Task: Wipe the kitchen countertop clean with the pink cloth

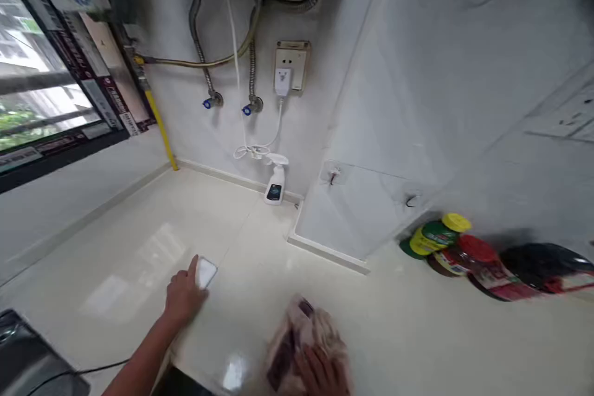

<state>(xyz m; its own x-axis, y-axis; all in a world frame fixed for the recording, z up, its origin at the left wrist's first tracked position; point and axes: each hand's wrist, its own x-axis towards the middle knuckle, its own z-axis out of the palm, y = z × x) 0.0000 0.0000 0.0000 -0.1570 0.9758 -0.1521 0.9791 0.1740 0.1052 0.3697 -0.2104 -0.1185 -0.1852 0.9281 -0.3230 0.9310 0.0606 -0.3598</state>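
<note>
Right hand (pixel 323 374) flat on pink, dark-patched cloth (pixel 297 328) (left hand (pixel 184 294) grips white object (pixel 205 272)).

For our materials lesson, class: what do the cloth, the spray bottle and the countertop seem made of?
Cloth: probably soft fabric, matte, judging by its folds; blur hides the weave.
Spray bottle: likely plastic, smooth and white, with a trigger head.
Countertop: perhaps polished stone or composite, glossy by its bright reflections.

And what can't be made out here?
In the head view:
White flat object: partly hidden by the left hand.
Right hand: blurred, cut off by the bottom edge.
Cloth: blurred, partly covered by that hand.
Spray bottle's label: wording too small.
Grey metallic thing: cut off by left edge.
</note>
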